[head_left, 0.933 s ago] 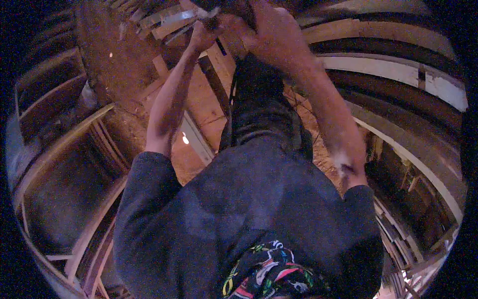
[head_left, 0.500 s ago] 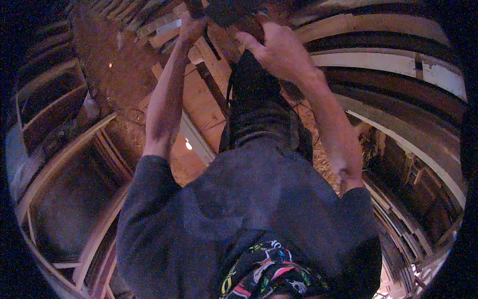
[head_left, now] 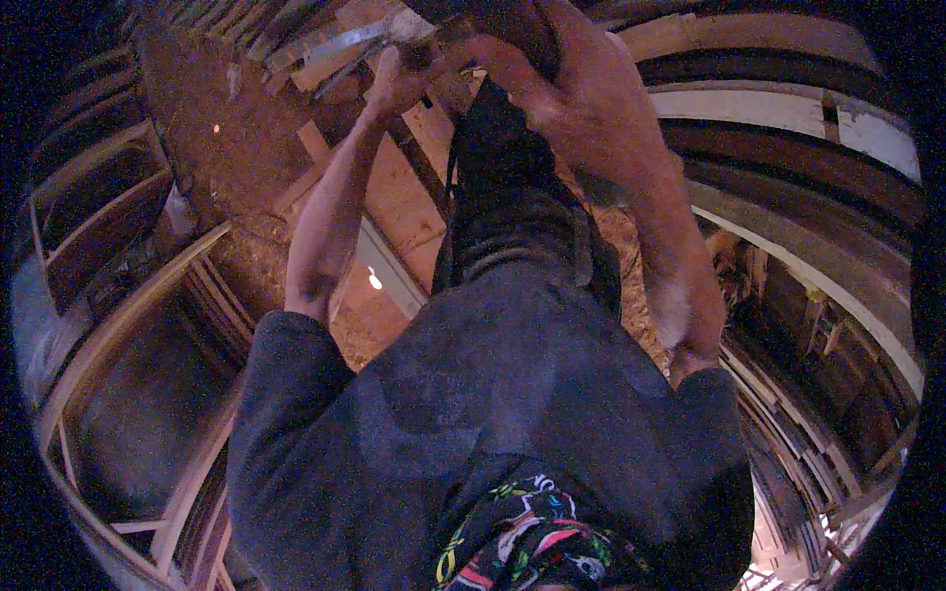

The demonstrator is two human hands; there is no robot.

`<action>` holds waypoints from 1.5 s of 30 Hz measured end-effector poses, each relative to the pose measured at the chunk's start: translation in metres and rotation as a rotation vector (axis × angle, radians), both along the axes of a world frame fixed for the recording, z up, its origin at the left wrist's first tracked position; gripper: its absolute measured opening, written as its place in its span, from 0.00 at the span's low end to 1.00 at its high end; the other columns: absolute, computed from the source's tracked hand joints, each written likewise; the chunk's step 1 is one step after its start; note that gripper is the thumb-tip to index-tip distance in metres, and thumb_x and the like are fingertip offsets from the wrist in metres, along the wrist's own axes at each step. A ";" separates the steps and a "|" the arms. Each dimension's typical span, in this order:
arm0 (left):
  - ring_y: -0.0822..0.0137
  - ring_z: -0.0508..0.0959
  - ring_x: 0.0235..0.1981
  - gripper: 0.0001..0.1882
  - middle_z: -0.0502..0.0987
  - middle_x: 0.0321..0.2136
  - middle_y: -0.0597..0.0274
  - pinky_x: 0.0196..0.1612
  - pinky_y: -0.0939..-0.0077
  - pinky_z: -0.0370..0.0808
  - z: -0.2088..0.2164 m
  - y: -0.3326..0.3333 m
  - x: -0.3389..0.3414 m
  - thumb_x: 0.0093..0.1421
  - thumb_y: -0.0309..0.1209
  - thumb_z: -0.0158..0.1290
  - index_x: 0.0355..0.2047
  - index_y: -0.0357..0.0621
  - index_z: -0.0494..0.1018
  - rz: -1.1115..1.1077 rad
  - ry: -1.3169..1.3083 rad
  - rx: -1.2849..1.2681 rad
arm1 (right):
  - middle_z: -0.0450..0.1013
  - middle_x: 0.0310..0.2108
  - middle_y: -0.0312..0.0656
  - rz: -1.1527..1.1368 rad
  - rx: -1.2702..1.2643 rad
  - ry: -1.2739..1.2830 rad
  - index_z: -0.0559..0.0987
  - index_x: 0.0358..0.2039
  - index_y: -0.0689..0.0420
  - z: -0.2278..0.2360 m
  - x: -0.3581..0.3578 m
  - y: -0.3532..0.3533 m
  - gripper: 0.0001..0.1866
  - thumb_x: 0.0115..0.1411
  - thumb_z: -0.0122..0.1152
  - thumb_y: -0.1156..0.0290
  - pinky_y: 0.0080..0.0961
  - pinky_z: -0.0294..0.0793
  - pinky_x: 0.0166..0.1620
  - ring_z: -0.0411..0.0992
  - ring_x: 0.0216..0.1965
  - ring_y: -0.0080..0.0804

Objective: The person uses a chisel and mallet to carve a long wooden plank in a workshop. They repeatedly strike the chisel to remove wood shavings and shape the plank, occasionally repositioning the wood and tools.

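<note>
Both of my hands reach to the far upper edge, around a dark bulky object (head_left: 458, 10) that the frame partly cuts off. My left hand (head_left: 402, 77) is closed beside its underside; what the fingers grip is hidden in the dimness. From the right, my right hand (head_left: 547, 84) comes across with its fingers bent toward the left hand and the dark object. Their hold is too dark to name. Just beyond my left hand lies a pale, bluish strip (head_left: 345, 41) with a whitish end.
Stacked boards (head_left: 749, 101) curve along the right. Wooden pieces (head_left: 404, 187) and a pale bar (head_left: 389, 266) lie below, beside my dark trousers (head_left: 503, 148). Wood shavings (head_left: 631, 256) cover the floor. A wood-edged dark panel (head_left: 148, 394) stands at left.
My right hand has moved up and inward, its forearm now higher in view. My left hand has shifted slightly right and lower. More of the pale strip shows beyond it.
</note>
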State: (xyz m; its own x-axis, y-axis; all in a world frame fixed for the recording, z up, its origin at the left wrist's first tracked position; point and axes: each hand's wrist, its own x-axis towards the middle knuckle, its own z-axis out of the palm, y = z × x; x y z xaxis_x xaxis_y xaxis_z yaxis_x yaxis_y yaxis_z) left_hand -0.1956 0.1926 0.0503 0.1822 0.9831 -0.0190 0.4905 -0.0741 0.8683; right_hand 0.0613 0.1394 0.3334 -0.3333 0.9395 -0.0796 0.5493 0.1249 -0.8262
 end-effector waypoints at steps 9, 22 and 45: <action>0.62 0.79 0.49 0.28 0.80 0.50 0.57 0.55 0.63 0.77 -0.058 -0.008 0.000 0.61 0.29 0.61 0.61 0.41 0.71 -0.074 -0.003 0.366 | 0.79 0.36 0.66 0.137 0.001 -0.401 0.70 0.57 0.58 -0.087 -0.024 0.014 0.32 0.67 0.59 0.43 0.60 0.78 0.40 0.78 0.40 0.68; 0.64 0.79 0.37 0.24 0.82 0.40 0.58 0.44 0.66 0.78 -0.012 0.045 0.013 0.60 0.33 0.62 0.56 0.42 0.75 0.000 -0.044 -0.101 | 0.79 0.38 0.58 -0.042 -0.054 0.081 0.69 0.53 0.70 0.010 0.012 0.004 0.28 0.70 0.59 0.54 0.43 0.77 0.38 0.80 0.39 0.57; 0.61 0.83 0.47 0.24 0.84 0.46 0.56 0.52 0.63 0.79 -0.004 0.016 0.052 0.62 0.40 0.62 0.55 0.43 0.77 -0.173 0.025 0.018 | 0.80 0.40 0.53 -0.152 0.005 0.092 0.73 0.52 0.64 0.014 0.011 0.009 0.25 0.67 0.64 0.56 0.40 0.78 0.45 0.81 0.41 0.46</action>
